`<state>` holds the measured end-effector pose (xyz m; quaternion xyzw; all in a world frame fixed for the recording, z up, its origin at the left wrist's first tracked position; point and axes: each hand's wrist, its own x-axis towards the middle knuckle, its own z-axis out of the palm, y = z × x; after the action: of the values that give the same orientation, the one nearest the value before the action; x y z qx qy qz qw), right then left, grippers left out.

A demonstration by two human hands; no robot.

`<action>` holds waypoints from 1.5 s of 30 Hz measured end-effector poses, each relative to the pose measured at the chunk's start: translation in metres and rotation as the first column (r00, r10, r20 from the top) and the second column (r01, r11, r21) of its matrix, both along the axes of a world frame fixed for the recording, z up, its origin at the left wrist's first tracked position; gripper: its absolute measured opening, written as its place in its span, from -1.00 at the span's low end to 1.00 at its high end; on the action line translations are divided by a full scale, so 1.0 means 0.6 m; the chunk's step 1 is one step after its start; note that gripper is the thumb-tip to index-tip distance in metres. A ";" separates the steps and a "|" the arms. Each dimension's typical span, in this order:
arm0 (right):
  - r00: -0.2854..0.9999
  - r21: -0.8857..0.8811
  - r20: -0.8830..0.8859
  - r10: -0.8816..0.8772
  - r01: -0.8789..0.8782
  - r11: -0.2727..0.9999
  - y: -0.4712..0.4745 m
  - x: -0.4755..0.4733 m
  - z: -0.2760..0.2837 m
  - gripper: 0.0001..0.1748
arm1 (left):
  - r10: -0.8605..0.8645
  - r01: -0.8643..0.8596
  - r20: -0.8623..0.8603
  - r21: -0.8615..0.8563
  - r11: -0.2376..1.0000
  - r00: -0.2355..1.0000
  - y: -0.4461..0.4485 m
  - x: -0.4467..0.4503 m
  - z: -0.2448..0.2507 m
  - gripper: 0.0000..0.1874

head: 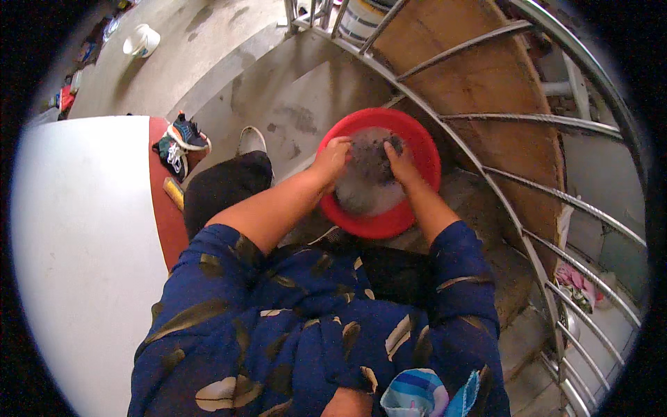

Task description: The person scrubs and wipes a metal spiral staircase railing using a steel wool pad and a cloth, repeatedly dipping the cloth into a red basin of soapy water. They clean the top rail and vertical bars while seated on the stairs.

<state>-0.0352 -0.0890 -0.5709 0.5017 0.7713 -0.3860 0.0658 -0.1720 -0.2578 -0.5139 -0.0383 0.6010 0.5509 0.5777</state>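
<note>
A round red plastic basin (386, 229) stands on the floor before me, holding murky grey water and a dark, sodden item (371, 156), probably cloth. My left hand (335, 159) is at the basin's left side, its fingers curled at the item's left edge. On the right, my right hand (400, 161) grips the item's other side, thumb on top. Both hands are above or at the water surface, and the fingertips are partly hidden by the item.
A metal railing (487, 177) curves past the basin's right. Sneakers (186, 133) and a yellow brush (174, 193) lie on a red-brown ledge (160, 219) at left, beside a white surface (88, 208). A white bucket (141, 41) stands farther off.
</note>
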 end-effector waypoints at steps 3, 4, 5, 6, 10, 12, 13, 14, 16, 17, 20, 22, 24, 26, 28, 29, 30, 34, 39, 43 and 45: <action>0.949 0.466 0.149 0.278 -0.316 0.827 -0.025 0.014 0.016 -0.23 | 0.035 -0.035 -0.032 0.008 0.999 0.999 0.010 -0.013 -0.011 -0.54; 0.833 0.447 0.108 0.542 -0.528 0.722 -0.033 0.016 0.032 0.04 | 0.053 -0.052 -0.029 0.043 0.998 0.998 0.014 -0.017 -0.015 -0.54; 0.760 0.180 0.203 0.617 -0.648 0.740 -0.054 0.017 0.044 0.01 | 0.023 -0.022 -0.045 0.025 0.999 0.999 0.016 -0.019 -0.018 -0.54; 0.684 -0.020 0.237 0.689 -0.706 0.708 -0.077 0.018 0.055 -0.02 | 0.014 -0.013 -0.053 0.028 1.000 0.998 0.019 -0.021 -0.021 -0.54; 0.534 -0.402 0.302 0.790 -0.680 0.613 -0.122 0.000 0.056 -0.16 | -0.106 0.108 -0.057 0.019 0.994 0.993 0.038 -0.023 -0.030 -0.55; 0.489 -0.385 0.136 0.862 -0.775 0.500 -0.098 0.001 0.050 -0.27 | -0.055 0.055 -0.033 0.005 0.998 0.998 0.047 -0.016 -0.033 -0.56; 0.482 -0.418 0.061 0.874 -0.783 0.461 -0.077 0.009 0.051 -0.31 | -0.019 0.019 0.017 -0.003 1.000 1.000 0.046 -0.009 -0.034 -0.57; 0.601 -0.525 -0.039 0.798 -0.692 0.496 -0.053 0.019 0.052 -0.34 | -0.025 0.025 0.002 0.005 1.000 1.000 0.047 -0.005 -0.036 -0.57; 0.853 -0.731 -0.188 0.486 -0.452 0.510 0.014 0.060 0.070 -0.38 | -0.043 0.043 0.022 0.035 0.998 0.999 0.044 0.000 -0.043 -0.59; 0.832 -0.685 -0.086 0.548 -0.449 0.574 0.029 0.080 0.070 -0.39 | -0.078 0.078 0.010 0.015 0.997 0.997 0.044 0.001 -0.047 -0.59; 0.775 -0.492 0.127 0.619 -0.493 0.718 0.049 0.137 0.051 -0.41 | -0.174 0.175 0.019 -0.075 0.982 0.985 0.038 0.014 -0.064 -0.60; 0.812 -0.310 0.223 0.540 -0.466 0.829 0.051 0.161 0.022 -0.41 | -0.269 0.265 -0.021 -0.104 0.959 0.963 0.032 0.028 -0.077 -0.59; 0.865 -0.037 0.152 0.479 -0.479 0.877 0.060 0.169 -0.007 -0.38 | -0.265 0.267 0.031 -0.054 0.962 0.964 0.021 0.045 -0.090 -0.60; 0.928 0.100 0.106 0.356 -0.366 0.925 0.063 0.165 -0.032 -0.36 | -0.319 0.320 0.029 -0.017 0.947 0.947 0.007 0.059 -0.105 -0.60; 0.985 0.170 0.042 0.169 -0.173 0.970 0.055 0.152 -0.048 -0.34 | -0.429 0.428 -0.010 -0.046 0.903 0.903 -0.005 0.069 -0.120 -0.60; 0.967 0.097 0.105 0.230 -0.240 0.966 0.046 0.144 -0.051 -0.34 | -0.382 0.384 0.052 -0.039 0.923 0.923 -0.009 0.075 -0.127 -0.59; 0.948 0.085 0.109 0.300 -0.309 0.947 0.023 0.134 -0.053 -0.33 | -0.332 0.346 0.135 -0.094 0.934 0.934 -0.012 0.084 -0.131 -0.58; 0.875 -0.361 0.131 0.466 -0.396 0.844 -0.065 0.092 -0.013 -0.35 | -0.260 0.289 0.179 -0.160 0.944 0.949 -0.005 0.103 -0.124 -0.58; 0.954 -0.302 -0.199 0.224 -0.277 0.912 -0.113 0.031 0.117 -0.43 | -0.049 0.114 0.511 -0.095 0.989 0.858 0.015 0.087 -0.061 -0.55; 0.976 -0.121 -0.119 0.182 -0.196 0.973 -0.122 -0.004 0.155 -0.61 | 0.149 -0.131 0.435 -0.071 0.989 0.888 0.031 0.103 -0.016 -0.50; 0.991 -0.073 -0.081 0.104 -0.110 0.991 -0.096 -0.004 0.128 -0.62 | -0.245 0.219 -0.118 -0.197 0.956 0.962 0.035 0.126 -0.019 -0.51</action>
<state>-0.0375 -0.1466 -0.4939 0.4413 0.7836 -0.4307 0.0762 -0.0966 -0.2371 -0.5251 0.0189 0.6885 0.4233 0.5886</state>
